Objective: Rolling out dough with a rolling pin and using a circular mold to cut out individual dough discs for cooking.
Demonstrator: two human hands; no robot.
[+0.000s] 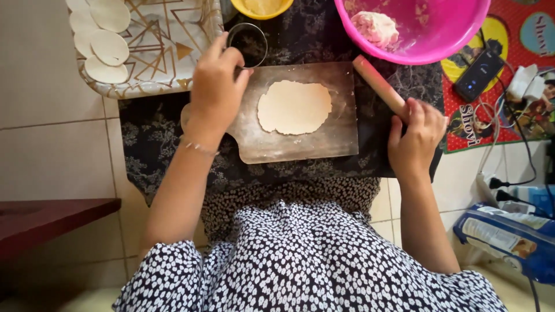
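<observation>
The left hand [215, 86] is pinching a round metal cutter [247, 44] while the right hand [416, 138] is closing around a rolling pin [378, 84], beside rolled dough [295, 107] on a wooden board [324, 141].

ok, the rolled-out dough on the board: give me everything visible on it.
The flat pale beige dough sheet lies rolled thin on the floured brown wooden board, near its middle. Its outline is an irregular oval, wider than tall, with a wavy, uneven edge. The surface looks smooth and matte, with no cut-outs in it. Nothing touches it but the board: the left hand is at the round metal ring cutter off its upper left, and the right hand holds the wooden rolling pin to its right.
</observation>
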